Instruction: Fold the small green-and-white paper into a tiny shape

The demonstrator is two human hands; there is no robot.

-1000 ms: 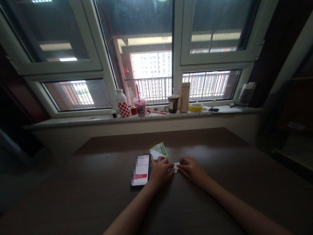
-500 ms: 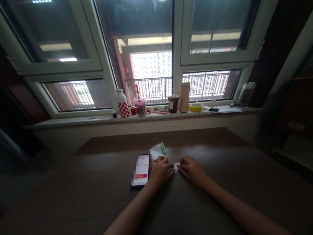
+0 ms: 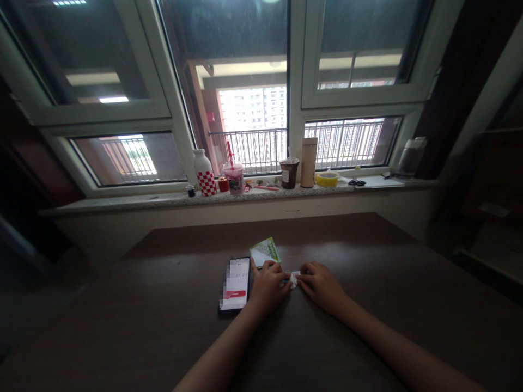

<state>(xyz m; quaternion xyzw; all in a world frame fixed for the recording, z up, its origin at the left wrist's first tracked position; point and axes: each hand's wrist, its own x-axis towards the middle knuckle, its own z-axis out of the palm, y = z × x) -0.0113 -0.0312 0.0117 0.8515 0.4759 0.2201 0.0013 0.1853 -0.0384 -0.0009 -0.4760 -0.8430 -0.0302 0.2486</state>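
Observation:
Between my two hands is a small white crumpled piece (image 3: 294, 280), perhaps paper or a wrapper; its exact kind is too small to tell. My left hand (image 3: 268, 283) is closed, its fingertips pinching the piece's left side, where a bit of blue shows. From the right, my right hand (image 3: 322, 284) pinches the other side with thumb and fingers. Both hands rest low over the brown table (image 3: 171, 348). Just left of my left hand lies a phone (image 3: 236, 286) with a lit screen. A green and white packet (image 3: 265, 252) lies flat beyond that hand.
Along the windowsill (image 3: 163, 202) stand a red-checked white bottle (image 3: 206, 177), a pink cup with a straw (image 3: 234, 178), a dark drink cup (image 3: 290, 173) and a tan flask (image 3: 309, 163). A yellow tape roll (image 3: 327, 179) and black scissors (image 3: 357, 183) lie further right.
The white piece between my fingertips has shifted slightly in shape. The digits on the phone screen differ. Both hands stay in nearly the same place.

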